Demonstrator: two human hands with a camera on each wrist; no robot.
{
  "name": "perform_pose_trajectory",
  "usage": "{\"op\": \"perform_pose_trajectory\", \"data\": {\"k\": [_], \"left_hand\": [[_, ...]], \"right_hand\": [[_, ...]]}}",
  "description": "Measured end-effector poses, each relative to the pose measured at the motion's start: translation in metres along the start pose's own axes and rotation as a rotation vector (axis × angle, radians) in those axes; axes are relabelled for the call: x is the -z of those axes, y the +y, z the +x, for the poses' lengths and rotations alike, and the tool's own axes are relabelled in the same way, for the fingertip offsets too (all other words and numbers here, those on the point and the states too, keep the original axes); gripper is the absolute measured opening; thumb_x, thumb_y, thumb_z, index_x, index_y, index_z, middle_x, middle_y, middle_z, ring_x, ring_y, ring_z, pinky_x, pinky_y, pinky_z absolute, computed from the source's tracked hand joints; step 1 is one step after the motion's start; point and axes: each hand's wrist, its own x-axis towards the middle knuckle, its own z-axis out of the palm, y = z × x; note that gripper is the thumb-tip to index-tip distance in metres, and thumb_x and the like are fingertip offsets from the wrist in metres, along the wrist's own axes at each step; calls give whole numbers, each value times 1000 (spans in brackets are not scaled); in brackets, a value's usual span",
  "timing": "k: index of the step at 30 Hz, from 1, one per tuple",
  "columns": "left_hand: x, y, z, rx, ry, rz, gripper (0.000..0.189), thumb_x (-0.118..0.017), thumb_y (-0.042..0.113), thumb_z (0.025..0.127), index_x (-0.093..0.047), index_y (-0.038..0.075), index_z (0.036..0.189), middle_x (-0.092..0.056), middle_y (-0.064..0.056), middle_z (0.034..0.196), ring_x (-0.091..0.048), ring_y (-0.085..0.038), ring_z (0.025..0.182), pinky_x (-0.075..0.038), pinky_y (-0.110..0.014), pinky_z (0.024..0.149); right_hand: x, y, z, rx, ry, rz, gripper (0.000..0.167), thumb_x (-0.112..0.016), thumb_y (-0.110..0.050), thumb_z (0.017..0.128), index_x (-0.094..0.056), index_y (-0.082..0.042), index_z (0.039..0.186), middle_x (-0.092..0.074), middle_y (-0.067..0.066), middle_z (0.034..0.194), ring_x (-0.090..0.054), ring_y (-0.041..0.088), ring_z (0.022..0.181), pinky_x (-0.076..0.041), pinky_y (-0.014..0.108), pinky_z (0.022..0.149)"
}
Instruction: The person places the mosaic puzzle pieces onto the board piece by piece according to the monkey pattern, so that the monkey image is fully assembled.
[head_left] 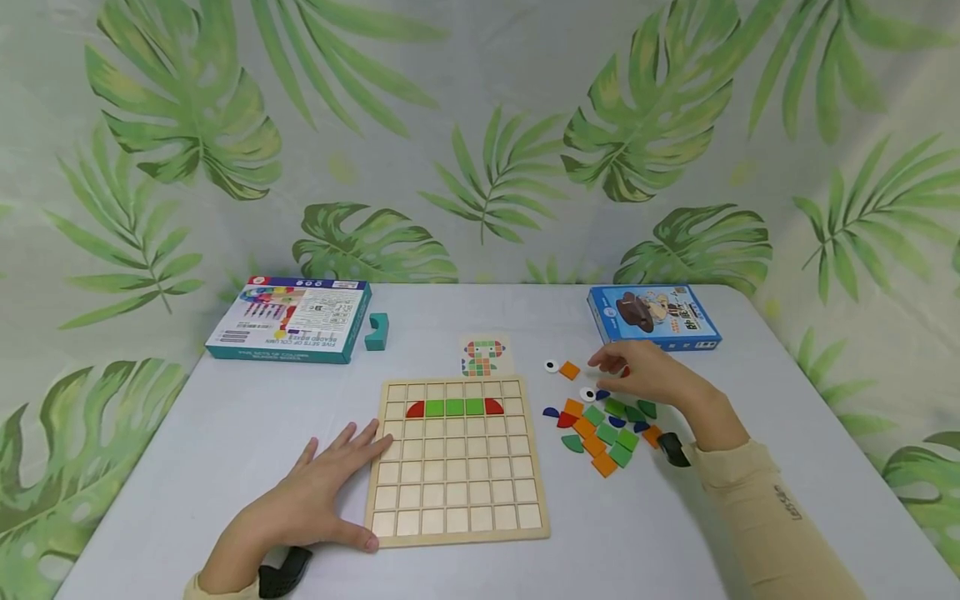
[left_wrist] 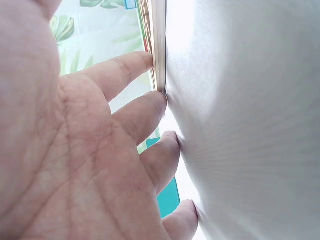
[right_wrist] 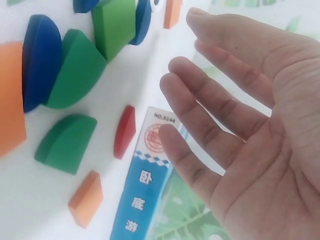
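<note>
**Left hand (head_left: 322, 487) lay against the pale wooden grid board (head_left: 457, 539); right hand (head_left: 663, 379) hung empty**

The board lay on the white-covered table between the two hands, squarely before the person, presumably so that every cell was within reach. The left hand's fingers were spread apart, fingertips at the board's left edge and thumb at its near left corner; the likely purpose was to stop it sliding.

In the second row from the top, three flat green squares (head_left: 454, 407) sat side by side between two red quarter-round pieces (head_left: 416, 409), whose curves faced outward, giving the strip rounded ends.

A small white card printed with a multicoloured figure (head_left: 483, 357) lay just beyond the board's far edge, apparently for easy looking. Loose orange square tiles (head_left: 594, 446), dark blue half-round pieces (head_left: 617, 422) and white discs with black dots (head_left: 551, 366) lay scattered on the right, handy for that side.

The right hand hovered there, its fingers loosely bent and apart, with nothing between them. A red curved piece (right_wrist: 125, 132) lay near them; whether any fingertip brushed it could not be told.
</note>
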Motion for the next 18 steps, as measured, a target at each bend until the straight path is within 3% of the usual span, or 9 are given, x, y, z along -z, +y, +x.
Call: {"op": "perform_pose_trajectory", "data": {"k": [5,11,18], "left_hand": [[1,0,0,5,-6,-5,126,-96,67,60,-43,25,166,-27,-9,179,-16,-49,166,-3,-87,121],[0,0,0,2,-5,-12,126,-96,67,60,-43,25,166,-27,-9,179,-16,-49,166,-3,-87,121],[-1,-1,0,0,0,-15,126,-96,67,60,-42,25,166,-27,-9,179,-16,-48,166,-2,-86,122]], "right_hand": [[-7,-2,9,0,-4,20,38,-78,-20,98,-72,-5,132,-75,10,114,-67,24,106,-62,49,99],[-14,-8,21,9,-16,45,45,-80,-23,98,-68,-3,136,-74,10,107,-65,22,97,-62,42,91],[-19,-11,32,29,-12,7,38,-79,-21,98,-70,-4,131,-75,9,103,-65,19,89,-59,39,84]]}}
